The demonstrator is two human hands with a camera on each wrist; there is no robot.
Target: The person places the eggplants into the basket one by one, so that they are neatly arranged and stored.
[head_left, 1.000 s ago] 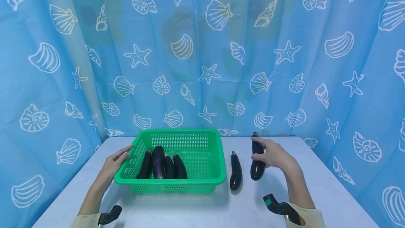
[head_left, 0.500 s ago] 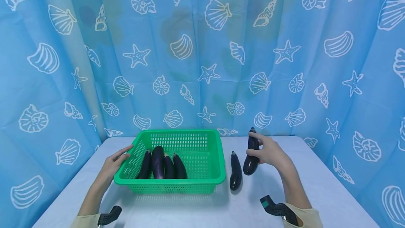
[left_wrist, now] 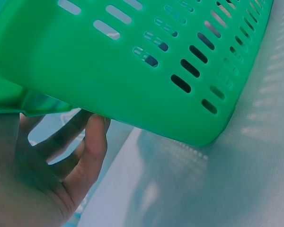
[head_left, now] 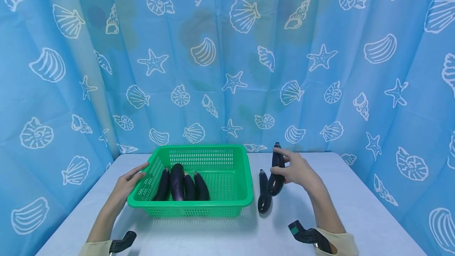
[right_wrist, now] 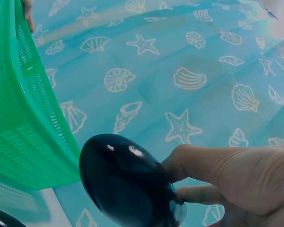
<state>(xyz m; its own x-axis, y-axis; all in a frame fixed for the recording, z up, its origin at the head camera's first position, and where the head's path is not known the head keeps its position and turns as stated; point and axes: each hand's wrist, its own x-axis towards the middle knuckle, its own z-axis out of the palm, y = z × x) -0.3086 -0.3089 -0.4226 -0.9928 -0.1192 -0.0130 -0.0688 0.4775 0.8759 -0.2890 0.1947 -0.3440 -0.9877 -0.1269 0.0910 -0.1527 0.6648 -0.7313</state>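
My right hand (head_left: 299,171) pinches a glossy dark eggplant (head_left: 276,175) between thumb and fingers, its stem end up. It hangs just right of another eggplant (head_left: 264,194) lying on the table, overlapping it in the head view. The right wrist view shows the held eggplant's rounded end (right_wrist: 125,179) large in front of the fingers. At the left, my left hand (head_left: 124,187) touches the rim of a green plastic basket (head_left: 192,204) with extended fingers. The left wrist view has the thumb (left_wrist: 95,135) against the basket's outer wall. Several eggplants (head_left: 177,183) lie side by side in the basket's left half.
A white-covered table (head_left: 220,236) carries the basket. Behind and beside it hangs a blue curtain (head_left: 231,62) printed with white shells and starfish. Black wrist mounts (head_left: 309,236) jut out from both sleeves.
My right hand has carried its eggplant leftward, from apart to beside the eggplant lying on the table. The left hand and the basket stay in place.
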